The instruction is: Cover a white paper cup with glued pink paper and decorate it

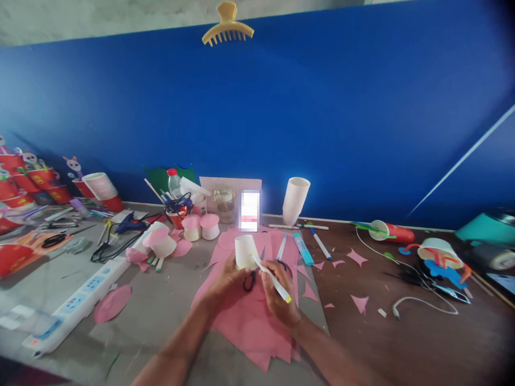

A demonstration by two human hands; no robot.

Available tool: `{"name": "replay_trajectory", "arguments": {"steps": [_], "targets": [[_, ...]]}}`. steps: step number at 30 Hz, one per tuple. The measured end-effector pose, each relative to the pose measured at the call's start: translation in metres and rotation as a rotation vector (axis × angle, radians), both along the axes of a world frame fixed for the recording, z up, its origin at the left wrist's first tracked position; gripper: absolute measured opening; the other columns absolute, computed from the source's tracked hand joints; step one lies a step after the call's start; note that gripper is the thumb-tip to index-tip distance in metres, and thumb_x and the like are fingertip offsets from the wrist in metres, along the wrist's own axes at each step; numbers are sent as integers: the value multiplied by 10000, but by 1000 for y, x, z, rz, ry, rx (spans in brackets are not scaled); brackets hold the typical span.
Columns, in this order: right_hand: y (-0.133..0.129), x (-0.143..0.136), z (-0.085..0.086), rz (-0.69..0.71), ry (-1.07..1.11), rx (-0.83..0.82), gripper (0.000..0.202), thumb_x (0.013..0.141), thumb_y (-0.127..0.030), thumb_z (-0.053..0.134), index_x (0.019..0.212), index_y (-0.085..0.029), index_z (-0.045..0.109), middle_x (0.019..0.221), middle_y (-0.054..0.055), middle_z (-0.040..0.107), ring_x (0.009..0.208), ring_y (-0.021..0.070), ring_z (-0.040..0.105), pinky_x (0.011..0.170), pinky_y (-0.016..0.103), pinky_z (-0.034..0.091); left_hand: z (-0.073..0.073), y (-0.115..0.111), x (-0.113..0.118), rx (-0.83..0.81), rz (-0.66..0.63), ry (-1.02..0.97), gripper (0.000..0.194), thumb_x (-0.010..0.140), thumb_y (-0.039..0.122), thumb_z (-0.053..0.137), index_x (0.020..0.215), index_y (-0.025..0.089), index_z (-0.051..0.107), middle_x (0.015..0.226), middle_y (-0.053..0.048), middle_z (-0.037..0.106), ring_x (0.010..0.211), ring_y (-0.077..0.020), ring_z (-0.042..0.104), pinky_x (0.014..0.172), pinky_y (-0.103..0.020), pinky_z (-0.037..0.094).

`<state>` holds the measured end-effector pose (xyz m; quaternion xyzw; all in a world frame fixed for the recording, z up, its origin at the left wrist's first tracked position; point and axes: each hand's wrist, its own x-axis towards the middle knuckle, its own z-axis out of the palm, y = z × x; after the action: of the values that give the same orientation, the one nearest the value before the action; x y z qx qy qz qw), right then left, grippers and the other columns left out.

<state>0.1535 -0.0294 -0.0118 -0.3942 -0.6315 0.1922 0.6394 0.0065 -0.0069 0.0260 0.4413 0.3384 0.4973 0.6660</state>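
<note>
My left hand (230,277) is wrapped round a white paper cup (243,251), its base turned up and away from me. In my right hand (279,295) is a white marker pen (275,284) with a yellow end, pinched between thumb and fingers. The pen's tip touches or nearly touches the cup's side, where a faint yellow mark shows. Beneath both hands lies pink paper (249,327) with ragged cut edges. Scissors (249,281) with black handles rest on it, partly hidden by my hands.
Paper cups topped with pink discs (210,226) stand to the left, near a power strip (80,300) and a glue gun (132,222). A stack of white cups (296,199) stands by the blue wall. Markers (320,244), pink scraps (359,304) and a white cable (426,301) lie on the right.
</note>
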Motion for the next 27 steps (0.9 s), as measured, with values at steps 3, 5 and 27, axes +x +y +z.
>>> {"name": "replay_trajectory", "arguments": {"steps": [3,5,27], "targets": [[-1,0,-2,-1,-12,3,178,993,-301,516,1078,-211,643,921,55,710,816,198,685,730,314,563,-2,1,0,-8,7,-10,496,635,389,912,987,173,638,833,-21,656,750,-173,580,676,-264,445],[-2,0,-2,15,-21,24,172,988,-289,519,1080,-215,644,958,67,722,860,211,700,758,326,572,-3,2,0,-4,9,-15,485,642,377,912,991,171,645,831,-20,663,729,-164,578,657,-256,441],[5,-1,-13,-165,-75,37,326,1043,-340,472,1294,-210,634,1087,117,741,969,240,722,850,386,618,-5,0,1,47,4,1,416,702,432,876,992,198,690,860,-46,676,824,-219,624,706,-286,482]]}}
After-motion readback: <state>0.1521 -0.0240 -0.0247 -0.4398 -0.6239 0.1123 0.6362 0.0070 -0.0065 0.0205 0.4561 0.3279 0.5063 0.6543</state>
